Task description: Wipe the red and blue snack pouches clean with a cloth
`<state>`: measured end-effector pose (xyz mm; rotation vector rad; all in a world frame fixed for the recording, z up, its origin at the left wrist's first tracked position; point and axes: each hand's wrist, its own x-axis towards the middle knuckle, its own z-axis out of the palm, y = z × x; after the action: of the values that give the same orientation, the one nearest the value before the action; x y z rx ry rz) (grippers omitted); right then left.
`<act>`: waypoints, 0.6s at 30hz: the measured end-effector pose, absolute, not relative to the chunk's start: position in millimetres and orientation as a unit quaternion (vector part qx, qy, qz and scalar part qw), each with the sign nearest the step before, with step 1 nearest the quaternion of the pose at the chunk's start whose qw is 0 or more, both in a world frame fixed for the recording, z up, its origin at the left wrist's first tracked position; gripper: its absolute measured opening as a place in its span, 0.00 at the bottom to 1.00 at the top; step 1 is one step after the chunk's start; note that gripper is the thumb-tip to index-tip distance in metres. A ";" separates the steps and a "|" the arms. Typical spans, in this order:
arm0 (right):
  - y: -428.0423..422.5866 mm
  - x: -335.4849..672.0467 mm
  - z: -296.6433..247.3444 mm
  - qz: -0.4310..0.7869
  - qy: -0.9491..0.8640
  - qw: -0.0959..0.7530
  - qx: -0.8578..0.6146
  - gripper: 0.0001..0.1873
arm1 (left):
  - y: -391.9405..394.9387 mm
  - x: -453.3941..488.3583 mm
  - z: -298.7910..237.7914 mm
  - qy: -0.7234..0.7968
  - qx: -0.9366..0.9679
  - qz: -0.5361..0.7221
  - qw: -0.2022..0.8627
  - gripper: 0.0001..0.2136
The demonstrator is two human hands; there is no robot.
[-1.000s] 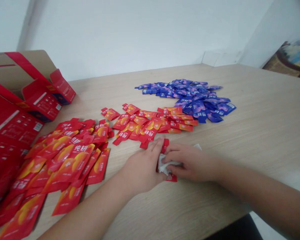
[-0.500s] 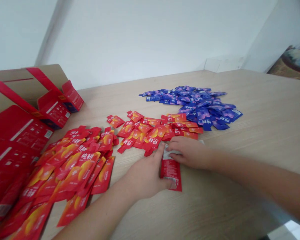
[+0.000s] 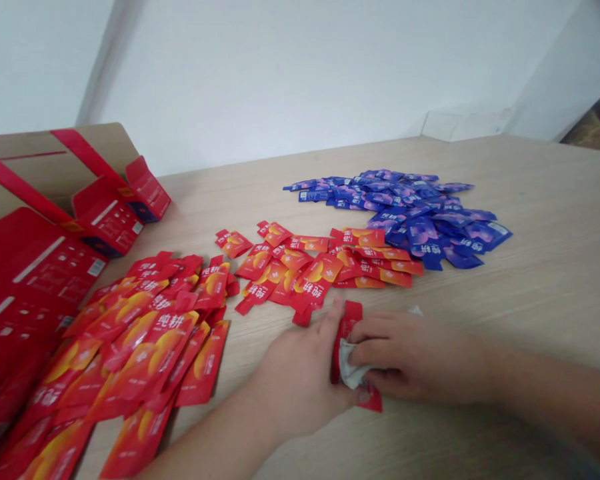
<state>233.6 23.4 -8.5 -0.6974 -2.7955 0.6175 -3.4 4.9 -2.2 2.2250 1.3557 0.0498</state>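
Clearly, both hands meet over one red packet (image 3: 348,320) lying flat on the table (image 3: 510,333), its long axis running nearly from twelve to six, tipped slightly toward eleven and five. The left hand (image 3: 303,377) sits on its nine o'clock side, fingers spread rather than curled, index finger along the far part of that edge and thumb over the near end. The right hand (image 3: 423,357) comes in from three o'clock, its fingers bunched on a white wad (image 3: 351,367) (cloth or tissue, I cannot tell which) over the packet's middle. So both hands are equally near, with the wad between the right fingers and the packet. From there, a cluster of red-orange sachets (image 3: 317,277) lies at eleven o'clock, blue sachets (image 3: 423,230) toward one, a heap of bigger red pouches (image 3: 150,340) at nine, and red cartons (image 3: 113,213) at ten.
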 end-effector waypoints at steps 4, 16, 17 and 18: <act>23.2 231.1 -2.1 0.258 -0.929 0.078 -0.252 0.08 | 3.7 -2.6 -3.5 0.501 0.828 0.016 0.252 0.58; 65.3 249.6 -24.3 0.056 -0.908 0.117 -0.399 0.12 | -0.3 0.7 -2.1 0.495 0.843 -0.004 0.212 0.51; 64.7 250.8 -23.8 0.043 -0.906 0.133 -0.399 0.12 | -1.2 1.0 -3.1 0.494 0.845 0.002 0.206 0.50; 62.8 251.9 -22.0 0.031 -0.904 0.155 -0.398 0.12 | -1.9 1.2 -4.0 0.493 0.847 0.009 0.200 0.50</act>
<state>251.9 62.8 -22.0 -1.1418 -2.5893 0.0902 1.2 -1.9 -4.0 2.3675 1.3775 0.0243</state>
